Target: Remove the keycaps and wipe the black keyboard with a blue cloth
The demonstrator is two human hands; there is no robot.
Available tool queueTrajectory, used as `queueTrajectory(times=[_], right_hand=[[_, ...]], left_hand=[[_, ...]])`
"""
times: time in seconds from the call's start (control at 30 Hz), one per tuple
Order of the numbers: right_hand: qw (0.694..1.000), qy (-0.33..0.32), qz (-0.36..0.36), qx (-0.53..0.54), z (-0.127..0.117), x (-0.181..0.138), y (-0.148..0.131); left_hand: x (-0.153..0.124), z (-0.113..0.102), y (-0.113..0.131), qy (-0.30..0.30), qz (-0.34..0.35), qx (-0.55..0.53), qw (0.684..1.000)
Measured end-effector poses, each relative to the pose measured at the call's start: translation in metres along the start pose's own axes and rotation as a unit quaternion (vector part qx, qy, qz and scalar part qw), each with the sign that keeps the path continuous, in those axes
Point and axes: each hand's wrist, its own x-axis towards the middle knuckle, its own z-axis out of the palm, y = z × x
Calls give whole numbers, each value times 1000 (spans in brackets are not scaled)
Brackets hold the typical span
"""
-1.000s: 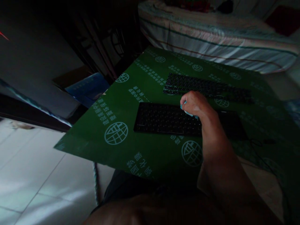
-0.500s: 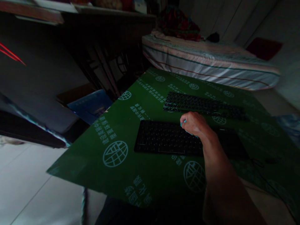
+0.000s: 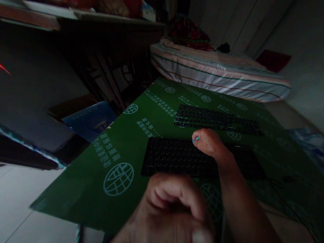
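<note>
The black keyboard (image 3: 174,157) lies beneath the right hand (image 3: 206,141), its fingers clamped on a turquoise item (image 3: 197,138) (mostly hidden). Green table (image 3: 76,192) spreads from keyboard to left edge. The left hand (image 3: 172,206) curls in front; whether its fingers grip anything, I cannot tell.

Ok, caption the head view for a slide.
Right hand holding something turquoise over a black keyboard on a green tabletop, black keys laid out beyond, left hand curled in foreground.
</note>
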Motion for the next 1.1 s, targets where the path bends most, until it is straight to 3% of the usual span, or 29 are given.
queueTrajectory(times=[0.1,0.27,0.37,0.53,0.6,0.73,0.9,1.1], right_hand=[[1000,3,-8,-9,2,2,-1],[1000,-8,-11,-4,2,2,-3],[1000,-15,1,-3,-1,1,-2],[999,-24,21,20,-3,-1,2],[1000,-12,1,25,-2,0,0],[999,-16,-27,-15,0,-1,-8],[999,-30,-2,-27,0,-2,-8],[999,-6,-38,-29,2,-2,-13]], left_hand=[[14,-26,14,175,67,25,982],[55,-81,30,304,95,220,922],[76,-114,19,329,59,348,876],[81,-156,-4,294,-6,522,801],[78,-167,-11,295,-17,522,800],[72,-177,-21,271,-28,465,843],[69,-178,-29,244,-12,454,857],[69,-177,-34,251,-10,411,876]])
